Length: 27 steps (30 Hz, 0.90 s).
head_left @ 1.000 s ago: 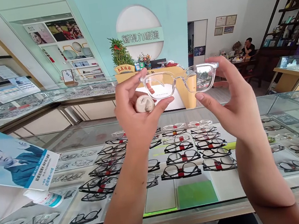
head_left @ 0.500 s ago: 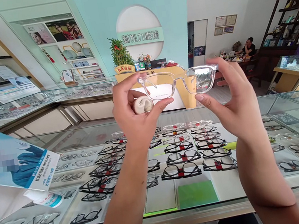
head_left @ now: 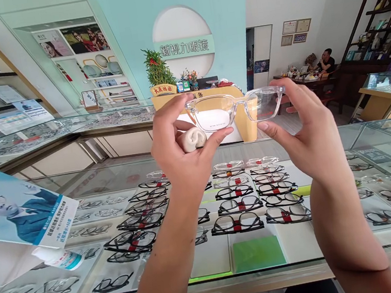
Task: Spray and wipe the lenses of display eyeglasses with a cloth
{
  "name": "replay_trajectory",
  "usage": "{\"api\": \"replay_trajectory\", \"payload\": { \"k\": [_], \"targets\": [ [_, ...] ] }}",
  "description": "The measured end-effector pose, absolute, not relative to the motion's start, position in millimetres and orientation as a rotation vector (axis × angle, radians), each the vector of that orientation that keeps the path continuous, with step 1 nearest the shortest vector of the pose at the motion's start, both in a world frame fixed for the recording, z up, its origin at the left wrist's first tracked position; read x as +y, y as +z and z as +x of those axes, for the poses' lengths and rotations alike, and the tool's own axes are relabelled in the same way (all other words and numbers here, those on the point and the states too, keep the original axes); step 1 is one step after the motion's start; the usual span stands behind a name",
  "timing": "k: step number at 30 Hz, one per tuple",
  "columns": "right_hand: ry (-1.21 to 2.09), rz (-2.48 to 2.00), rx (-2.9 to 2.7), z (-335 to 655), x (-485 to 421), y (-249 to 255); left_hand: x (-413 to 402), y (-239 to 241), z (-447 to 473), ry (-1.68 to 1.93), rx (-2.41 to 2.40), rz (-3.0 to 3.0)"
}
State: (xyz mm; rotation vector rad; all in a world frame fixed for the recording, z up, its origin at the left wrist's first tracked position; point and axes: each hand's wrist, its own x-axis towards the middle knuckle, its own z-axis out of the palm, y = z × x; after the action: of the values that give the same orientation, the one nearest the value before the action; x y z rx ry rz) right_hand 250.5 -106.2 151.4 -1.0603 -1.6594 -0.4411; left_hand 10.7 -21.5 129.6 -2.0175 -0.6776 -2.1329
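I hold a pair of clear-framed glasses (head_left: 236, 108) up at chest height above a glass display counter (head_left: 215, 280). My left hand (head_left: 181, 148) pinches the left lens rim between thumb and forefinger. A small rolled beige cloth (head_left: 191, 138) is tucked in that palm. My right hand (head_left: 307, 132) pinches the right end of the frame, thumb below and fingers above. The lenses face me and stay level.
Under the counter glass lie rows of several dark and clear frames (head_left: 239, 206) and a green cloth (head_left: 257, 253). A blue leaflet stand (head_left: 14, 212) and a small bottle (head_left: 60, 259) are at left. A person (head_left: 326, 61) sits at a table far right.
The glasses and both hands have shifted slightly right and tilted a little; the grip is unchanged.
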Motion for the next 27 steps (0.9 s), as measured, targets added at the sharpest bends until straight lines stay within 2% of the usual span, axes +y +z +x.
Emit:
{"api": "replay_trajectory", "payload": {
  "k": [13,27],
  "targets": [
    [-0.459,-1.063,-1.645,250.0,-109.0,151.1,-22.4,129.3,19.0,-2.084,-0.664,-1.847],
    [-0.428,-1.056,-1.623,243.0,-112.4,153.0,-24.3,129.9,15.3,-2.1,-0.676,-1.958]
  ]
}}
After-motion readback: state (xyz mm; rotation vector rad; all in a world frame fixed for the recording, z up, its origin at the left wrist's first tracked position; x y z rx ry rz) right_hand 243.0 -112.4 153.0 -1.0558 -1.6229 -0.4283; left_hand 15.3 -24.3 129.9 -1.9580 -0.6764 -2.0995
